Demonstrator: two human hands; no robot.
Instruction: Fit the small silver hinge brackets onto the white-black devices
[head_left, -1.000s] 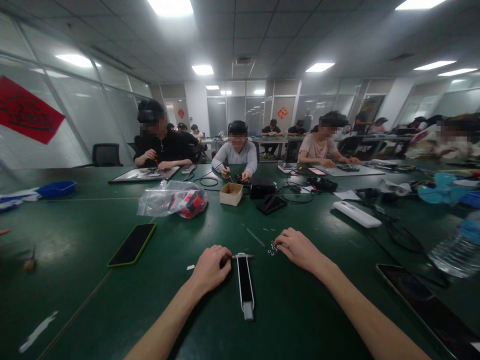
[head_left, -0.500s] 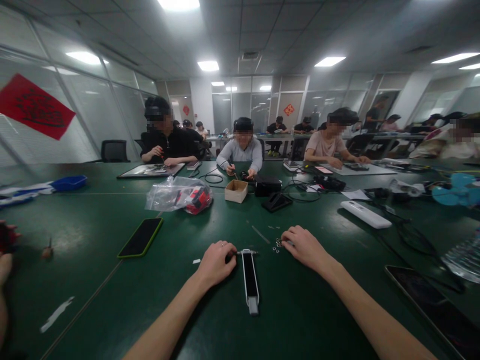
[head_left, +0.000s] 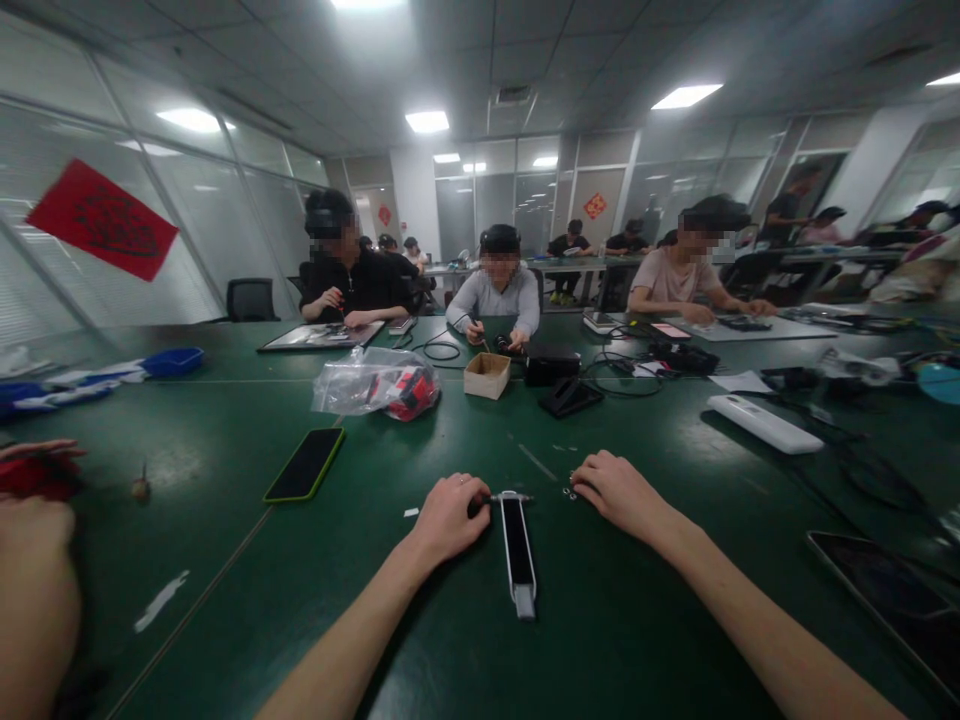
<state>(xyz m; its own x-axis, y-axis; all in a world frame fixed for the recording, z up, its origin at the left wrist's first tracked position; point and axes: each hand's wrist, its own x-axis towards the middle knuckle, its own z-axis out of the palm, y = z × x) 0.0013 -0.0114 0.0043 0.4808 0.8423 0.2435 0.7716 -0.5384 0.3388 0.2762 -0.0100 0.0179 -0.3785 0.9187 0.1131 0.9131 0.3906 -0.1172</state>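
Observation:
My left hand [head_left: 452, 515] is closed, its thumb and fingers around one end of a thin metal rod [head_left: 528, 498]. That rod crosses the top of a slim white-framed device with a black face [head_left: 517, 545], which lies lengthwise on the green table [head_left: 465, 640]. A short pale block is at the device's near end. To the right, my right hand [head_left: 622, 497] rests on the table with its fingertips drawn together over several small shiny metal rings or nuts [head_left: 570, 494]. What lies between those fingertips is too small to make out.
A phone with a green edge [head_left: 306, 465] lies left, and a dark phone [head_left: 885, 600] right. Beyond are a plastic bag with red-and-black contents [head_left: 379, 385], a small open box [head_left: 487, 377] and a white case [head_left: 763, 424]. Another person's hand [head_left: 34, 570] is at far left.
The whole view has shifted, so things appear farther right. My right fingers now cover more of the small metal pieces. My left hand keeps its grip at the rod.

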